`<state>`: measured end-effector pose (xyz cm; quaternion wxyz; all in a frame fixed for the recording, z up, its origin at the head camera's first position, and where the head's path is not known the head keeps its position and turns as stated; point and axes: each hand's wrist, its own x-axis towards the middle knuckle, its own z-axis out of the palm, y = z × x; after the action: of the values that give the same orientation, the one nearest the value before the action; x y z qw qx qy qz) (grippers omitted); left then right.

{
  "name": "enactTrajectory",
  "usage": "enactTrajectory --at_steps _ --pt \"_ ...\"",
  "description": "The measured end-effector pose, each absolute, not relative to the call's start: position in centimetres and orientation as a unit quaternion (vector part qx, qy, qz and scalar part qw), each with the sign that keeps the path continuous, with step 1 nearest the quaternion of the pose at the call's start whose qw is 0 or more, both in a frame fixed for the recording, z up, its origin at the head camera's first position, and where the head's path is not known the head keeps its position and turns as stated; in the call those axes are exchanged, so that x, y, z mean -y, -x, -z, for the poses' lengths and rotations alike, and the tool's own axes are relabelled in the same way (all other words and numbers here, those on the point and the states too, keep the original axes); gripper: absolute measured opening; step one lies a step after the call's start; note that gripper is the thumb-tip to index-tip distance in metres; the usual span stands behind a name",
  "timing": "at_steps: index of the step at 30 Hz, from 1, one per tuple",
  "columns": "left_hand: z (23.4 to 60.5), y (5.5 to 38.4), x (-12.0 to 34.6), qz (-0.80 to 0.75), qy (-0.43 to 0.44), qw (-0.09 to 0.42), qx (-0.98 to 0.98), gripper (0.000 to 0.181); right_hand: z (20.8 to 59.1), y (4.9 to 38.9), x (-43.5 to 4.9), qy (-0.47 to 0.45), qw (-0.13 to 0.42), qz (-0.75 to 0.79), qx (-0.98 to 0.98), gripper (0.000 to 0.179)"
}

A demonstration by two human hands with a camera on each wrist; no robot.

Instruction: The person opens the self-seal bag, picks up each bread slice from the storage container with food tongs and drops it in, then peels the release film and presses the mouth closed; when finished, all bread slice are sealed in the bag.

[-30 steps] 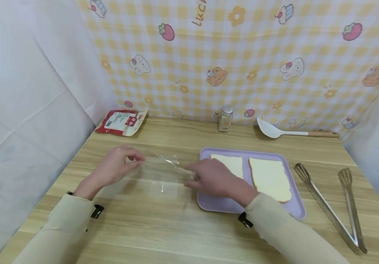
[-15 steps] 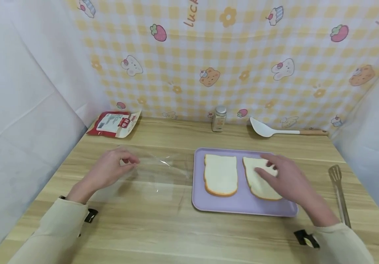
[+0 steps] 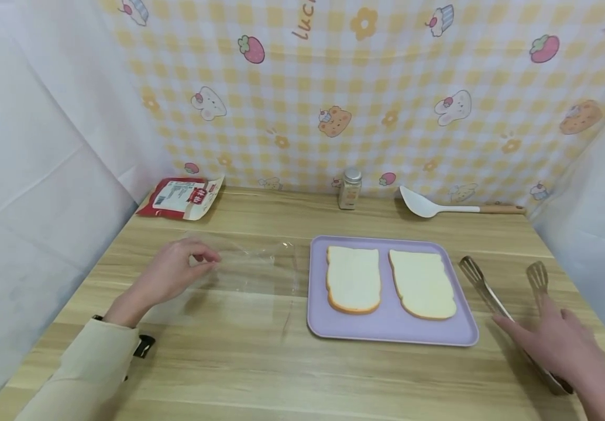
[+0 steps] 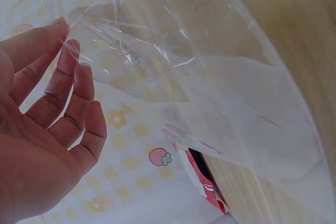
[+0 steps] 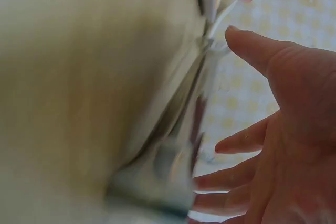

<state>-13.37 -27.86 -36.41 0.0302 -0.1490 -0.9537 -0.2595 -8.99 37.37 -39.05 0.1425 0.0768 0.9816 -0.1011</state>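
Between thumb and fingertips my left hand (image 3: 176,269) pinches the edge of a clear plastic bag (image 4: 210,77), which spreads over the table to the right of the hand. My right hand (image 3: 560,342) is spread over the metal tongs (image 3: 502,304), thumb on one side and fingers on the other. In the right wrist view the fingers (image 5: 236,174) are apart and not curled round the tongs; whether they touch is unclear. Two slices of bread (image 3: 354,278) lie side by side on the lilac tray (image 3: 387,332) between the hands.
A red and white food packet (image 3: 181,197) lies at the back left. At the back stand a small seasoning bottle (image 3: 350,190) and, right of it, a white ladle (image 3: 429,206) with a wooden handle. Fabric sheets hang behind and at both sides of the wooden table (image 3: 260,374).
My right hand has let go of the bag, passed rightward over the tray and come down at the tongs. My left hand keeps its pinch on the bag.
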Motion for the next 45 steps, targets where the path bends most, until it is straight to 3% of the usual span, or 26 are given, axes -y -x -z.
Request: enactTrajectory --at_steps 5,20,24,27,32,41,45 --pt "36.3 13.4 27.9 0.261 0.147 0.031 0.954 0.012 39.8 8.4 -38.4 -0.088 0.190 0.089 -0.974 0.128" --pt "36.6 13.4 27.9 0.255 0.136 0.021 0.957 0.011 40.6 8.6 -39.6 -0.097 0.185 0.098 -0.973 0.126" --pt "36.6 13.4 27.9 0.252 0.138 0.024 0.958 0.011 40.5 8.7 -39.6 -0.097 0.182 0.103 -0.973 0.119" --pt "36.6 13.4 27.9 0.251 0.138 0.025 0.958 0.011 40.4 8.7 -39.7 -0.092 0.170 0.109 -0.975 0.112" --pt "36.6 13.4 27.8 0.254 0.136 0.021 0.958 0.011 40.3 8.6 -40.1 -0.088 0.150 0.120 -0.977 0.114" --pt "36.6 13.4 27.7 0.255 0.138 0.023 0.957 0.011 39.1 8.1 -38.8 -0.107 0.014 0.151 -0.983 0.093" --pt "36.7 13.5 27.6 0.255 0.137 0.021 0.957 0.011 37.9 7.7 -37.0 -0.095 0.008 0.190 -0.977 0.095"
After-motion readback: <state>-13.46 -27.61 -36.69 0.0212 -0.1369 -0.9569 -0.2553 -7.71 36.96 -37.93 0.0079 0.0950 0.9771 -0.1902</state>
